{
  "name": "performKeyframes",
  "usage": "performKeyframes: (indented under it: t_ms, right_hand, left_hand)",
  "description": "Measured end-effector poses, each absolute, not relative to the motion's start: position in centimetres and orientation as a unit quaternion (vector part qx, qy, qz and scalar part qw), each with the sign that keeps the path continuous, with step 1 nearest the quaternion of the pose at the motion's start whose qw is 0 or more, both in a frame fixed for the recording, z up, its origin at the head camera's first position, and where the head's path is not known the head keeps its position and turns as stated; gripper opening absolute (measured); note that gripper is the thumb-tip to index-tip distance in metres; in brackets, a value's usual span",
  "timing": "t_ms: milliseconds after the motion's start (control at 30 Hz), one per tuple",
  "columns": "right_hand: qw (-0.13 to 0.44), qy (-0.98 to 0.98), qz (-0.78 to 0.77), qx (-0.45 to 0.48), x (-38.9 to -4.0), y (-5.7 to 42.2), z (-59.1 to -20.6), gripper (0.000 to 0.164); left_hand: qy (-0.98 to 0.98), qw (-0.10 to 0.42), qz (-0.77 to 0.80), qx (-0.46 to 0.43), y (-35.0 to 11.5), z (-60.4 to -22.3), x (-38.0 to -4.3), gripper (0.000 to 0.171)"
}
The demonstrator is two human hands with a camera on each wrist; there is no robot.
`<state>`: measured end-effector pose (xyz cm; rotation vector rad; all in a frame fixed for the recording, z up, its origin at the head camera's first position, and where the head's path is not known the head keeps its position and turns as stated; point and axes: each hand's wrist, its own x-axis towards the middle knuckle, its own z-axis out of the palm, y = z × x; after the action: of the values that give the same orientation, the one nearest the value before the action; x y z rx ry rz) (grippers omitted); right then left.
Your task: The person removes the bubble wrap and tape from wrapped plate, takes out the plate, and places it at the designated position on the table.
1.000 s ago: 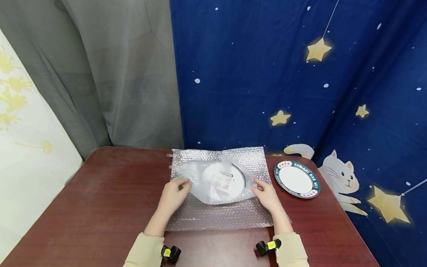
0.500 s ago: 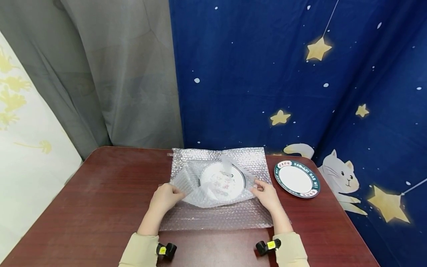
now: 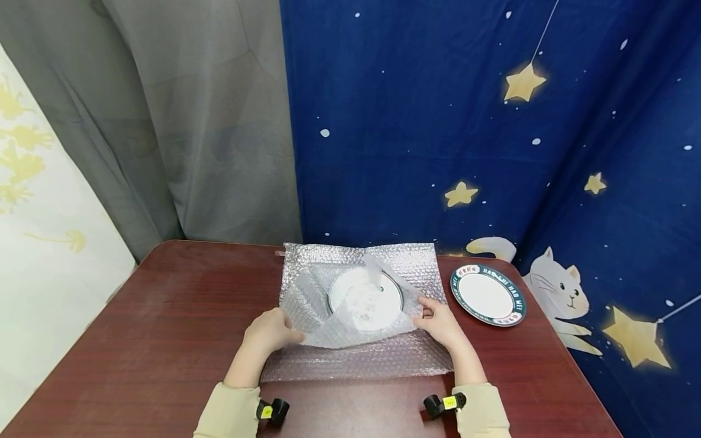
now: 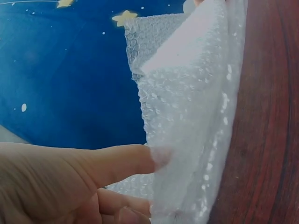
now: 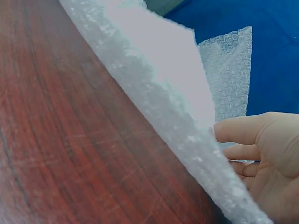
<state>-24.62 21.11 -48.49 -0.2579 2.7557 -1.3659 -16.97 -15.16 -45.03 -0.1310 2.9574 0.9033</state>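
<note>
A round white plate (image 3: 378,307) with a dark rim line lies in the middle of the table, partly covered by a crumpled sheet of bubble wrap (image 3: 309,298). My left hand (image 3: 269,330) pinches the sheet's near left edge; in the left wrist view the thumb (image 4: 124,163) shows blurred through the clear plastic. At the opposite side my right hand (image 3: 438,322) pinches the sheet's right corner between thumb and fingers, also seen in the right wrist view. Beneath all this a larger bubble wrap sheet (image 3: 402,255) lies spread on the table.
A second plate (image 3: 462,298) with a green lettered rim lies to the right of the wrap, near the right edge of the reddish-brown table (image 3: 175,328). Grey and blue curtains (image 3: 378,158) hang behind the table.
My left hand has moved left and slightly toward me, drawing the near left edge of the bubble wrap with it. My right hand has stayed nearly in place at the right corner.
</note>
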Motion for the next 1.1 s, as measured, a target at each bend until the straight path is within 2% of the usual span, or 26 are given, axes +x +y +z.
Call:
performKeyframes:
  t_ms: [333, 500, 667, 767, 833, 1000, 1100]
  right_hand:
    - [0.059, 0.895, -0.429, -0.113, -24.5, 21.6, -48.2, 0.068]
    - [0.073, 0.893, -0.428, -0.116, -24.5, 21.6, -48.2, 0.074]
    - [0.068, 0.891, -0.43, -0.13, -24.3, 21.6, -48.3, 0.082]
    - [0.057, 0.89, -0.429, -0.142, -24.1, 21.6, -48.3, 0.086]
    - [0.054, 0.89, -0.429, -0.145, -24.1, 21.6, -48.4, 0.09]
    - [0.071, 0.894, -0.427, -0.116, -24.3, 21.3, -48.5, 0.094]
    - [0.075, 0.902, -0.413, -0.102, -24.3, 21.2, -48.4, 0.095]
  left_hand:
    - [0.965, 0.012, 0.26, -0.023, -14.7, -44.8, -17.0, 0.028]
    - [0.968, -0.013, 0.249, 0.013, -14.2, -44.8, -17.4, 0.039]
    - [0.966, -0.076, 0.231, 0.091, -13.8, -45.3, -17.8, 0.044]
    - [0.959, -0.094, 0.234, 0.128, -13.7, -45.6, -18.0, 0.051]
    - [0.957, -0.084, 0.239, 0.144, -13.6, -45.8, -18.1, 0.055]
    - [0.958, -0.013, 0.248, 0.146, -13.6, -46.0, -18.0, 0.07]
    - [0.957, 0.012, 0.254, 0.139, -13.7, -46.2, -18.0, 0.076]
